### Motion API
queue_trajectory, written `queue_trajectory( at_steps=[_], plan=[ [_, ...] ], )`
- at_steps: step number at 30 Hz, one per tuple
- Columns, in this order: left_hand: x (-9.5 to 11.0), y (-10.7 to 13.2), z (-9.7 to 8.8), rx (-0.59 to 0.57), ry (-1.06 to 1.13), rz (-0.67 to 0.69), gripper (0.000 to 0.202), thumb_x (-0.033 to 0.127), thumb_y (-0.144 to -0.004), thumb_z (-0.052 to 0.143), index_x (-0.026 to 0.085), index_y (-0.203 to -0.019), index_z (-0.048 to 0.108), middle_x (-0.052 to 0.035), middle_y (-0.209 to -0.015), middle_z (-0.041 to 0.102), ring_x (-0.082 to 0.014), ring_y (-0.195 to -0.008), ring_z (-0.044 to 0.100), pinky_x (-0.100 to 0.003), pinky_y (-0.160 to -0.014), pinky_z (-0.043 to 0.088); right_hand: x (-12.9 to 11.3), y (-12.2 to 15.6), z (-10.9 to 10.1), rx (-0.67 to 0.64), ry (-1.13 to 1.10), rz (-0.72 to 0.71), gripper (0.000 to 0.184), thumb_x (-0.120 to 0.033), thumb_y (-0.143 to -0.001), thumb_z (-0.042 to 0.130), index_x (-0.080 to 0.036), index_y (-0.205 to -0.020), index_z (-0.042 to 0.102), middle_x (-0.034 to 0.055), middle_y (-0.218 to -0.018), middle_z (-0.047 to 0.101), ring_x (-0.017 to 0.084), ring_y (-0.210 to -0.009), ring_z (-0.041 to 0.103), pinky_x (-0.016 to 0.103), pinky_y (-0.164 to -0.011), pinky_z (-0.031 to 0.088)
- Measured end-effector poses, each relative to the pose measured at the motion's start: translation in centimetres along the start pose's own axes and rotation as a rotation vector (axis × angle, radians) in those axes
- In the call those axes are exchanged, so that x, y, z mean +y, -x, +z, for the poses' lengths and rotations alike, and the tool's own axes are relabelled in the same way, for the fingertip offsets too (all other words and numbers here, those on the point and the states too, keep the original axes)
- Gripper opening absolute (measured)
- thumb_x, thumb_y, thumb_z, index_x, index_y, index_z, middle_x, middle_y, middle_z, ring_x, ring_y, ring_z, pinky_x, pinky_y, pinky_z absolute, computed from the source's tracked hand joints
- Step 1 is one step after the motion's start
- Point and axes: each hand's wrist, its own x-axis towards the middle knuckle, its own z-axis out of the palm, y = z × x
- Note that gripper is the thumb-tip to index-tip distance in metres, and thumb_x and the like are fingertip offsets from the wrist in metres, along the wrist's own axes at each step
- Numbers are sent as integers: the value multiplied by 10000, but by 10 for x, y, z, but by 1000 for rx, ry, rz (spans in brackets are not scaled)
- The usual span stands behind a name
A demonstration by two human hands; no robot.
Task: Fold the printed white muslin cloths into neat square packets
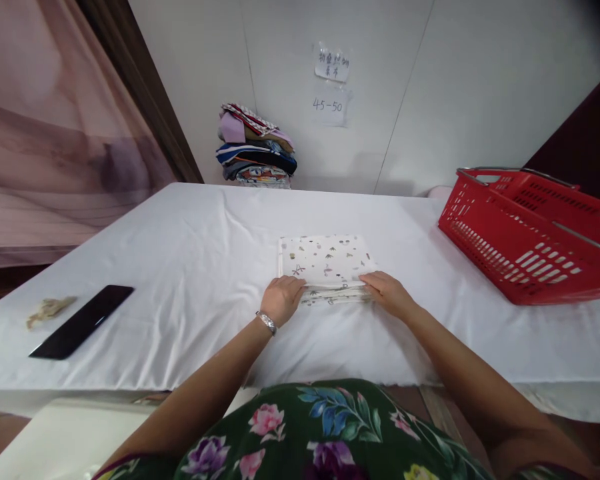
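A folded white fabric piece with small scattered plant and animal prints [325,257] lies around the middle of the tabletop draped in smooth white cloth [195,230], somewhat nearer its near edge than its far one, with several layers showing along its near side. The left hand [283,299], with a silver bracelet [267,323] at its wrist, has its grip pinching the near left end of the upper layers; the right hand [391,291] has its grip pinching the near right end, thumb and fingers close together. Holding both ends of one side probably keeps that fold straight and the layers level, and the central position seems to give both arms equal reach. Well apart toward the tabletop's left near corner lie a flat black rectangular slab with a glossy face [83,322] and, just beside it, a crumpled beige scrap [51,309], perhaps set there to leave working room. A red perforated plastic basket with metal handles [535,233] stands along the right edge, likely kept aside yet reachable. Past the far edge, by the pale wall [380,80], rises a stack of folded multicoloured fabrics [257,150]; what supports it is hidden.
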Motion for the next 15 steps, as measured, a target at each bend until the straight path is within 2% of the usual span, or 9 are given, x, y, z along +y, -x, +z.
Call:
queue_trajectory(
  at_steps=[4, 7, 12, 15],
  plan=[
    [7, 2, 1, 94, -8, 28, 199, 210, -850, 443, 179, -973, 596, -59, -913, 636, -191, -862, 549, -331, -740, 415, 0, -2, -1, -36, -12, 29, 292, -226, -862, 399, -245, -1097, 570, 47, -1030, 624, 199, -943, 549, 366, -811, 458],
    [23, 0, 2, 144, -9, 129, 252, 127, -820, 443, 178, -1025, 582, -76, -1028, 604, -208, -960, 512, -363, -807, 397, 0, -4, -8, -91, -80, 51, 273, -221, -838, 435, -250, -1057, 594, 36, -1021, 632, 195, -956, 552, 352, -815, 453],
    [57, -16, 13, 79, 17, 367, 219, 119, -830, 421, 194, -826, 626, -52, -1100, 571, -215, -1035, 470, -380, -846, 377, 3, -8, -17, -124, -291, 122, 266, -174, -795, 461, -249, -984, 632, 10, -989, 648, 165, -899, 586, 295, -798, 458],
    [67, -29, 20, 49, 17, 379, 230, 131, -846, 406, 194, -834, 627, -51, -1128, 556, -206, -1072, 450, -380, -879, 367, 6, -8, -16, -100, -363, 147, 276, -156, -781, 462, -244, -975, 638, 12, -985, 648, 163, -891, 591, 298, -804, 463]
  ],
)
